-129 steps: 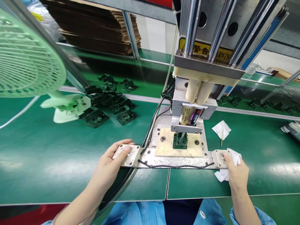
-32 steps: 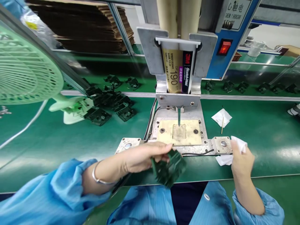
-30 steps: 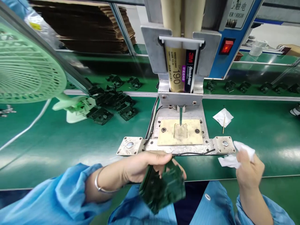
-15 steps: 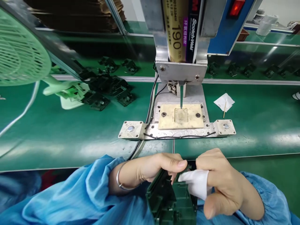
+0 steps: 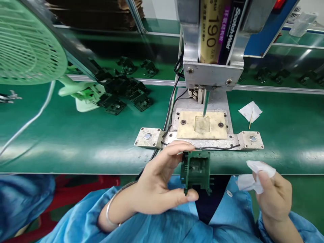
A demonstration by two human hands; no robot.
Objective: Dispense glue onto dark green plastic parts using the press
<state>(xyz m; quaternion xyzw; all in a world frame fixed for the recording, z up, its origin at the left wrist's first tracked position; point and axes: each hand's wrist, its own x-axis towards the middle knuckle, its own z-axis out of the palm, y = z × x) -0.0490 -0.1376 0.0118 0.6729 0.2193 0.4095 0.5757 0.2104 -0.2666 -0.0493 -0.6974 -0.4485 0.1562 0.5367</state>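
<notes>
My left hand (image 5: pixel 162 182) grips a dark green plastic housing (image 5: pixel 198 170) between thumb and fingers, over the front edge of the bench. The housing's hollow inside faces up toward me. Off to the right, my right hand (image 5: pixel 274 192) pinches a crumpled white wipe (image 5: pixel 260 168), apart from the housing. Beyond the hands stands a glue dispensing machine (image 5: pixel 212 74) with its nozzle (image 5: pixel 206 103) pointing down at a cream fixture block (image 5: pixel 181 130) that has a square recess.
Several dark housings (image 5: pixel 140 98) lie in a heap left of the machine, near a green fan (image 5: pixel 32 47). Push buttons (image 5: pixel 148 136) flank the fixture. A white wipe with a thin stick (image 5: pixel 249 109) lies on the right. More parts (image 5: pixel 263 74) sit behind a rail.
The housing has been lifted and turned in my left hand, up to the bench edge. My right hand has moved away to the right with the wipe. The view has shifted slightly.
</notes>
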